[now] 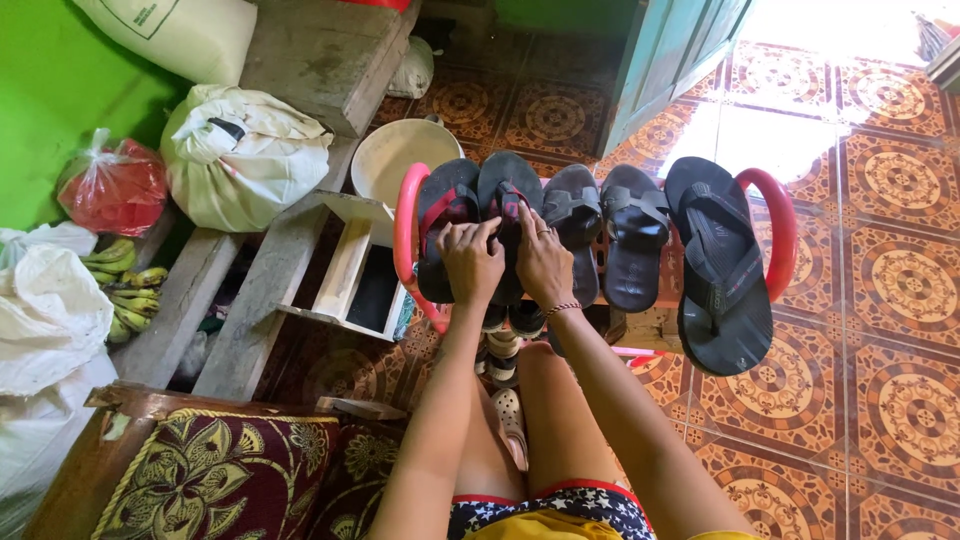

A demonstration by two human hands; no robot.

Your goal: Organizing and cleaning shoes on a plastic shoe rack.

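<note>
Your left hand [470, 262] and right hand [543, 262] meet, fingers curled, on the black rubber flip-flop with red-lined straps [507, 215] atop the red tubular shoe rack [408, 235]. Its long axis runs straight away from your fingertips, toe farthest; both hands are equally near, and grey sandals [605, 230] lie just right.

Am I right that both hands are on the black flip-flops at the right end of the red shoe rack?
Not quite. In the head view the left hand and right hand rest on the black flip-flops at the left end of the red shoe rack, not the right end.
</note>
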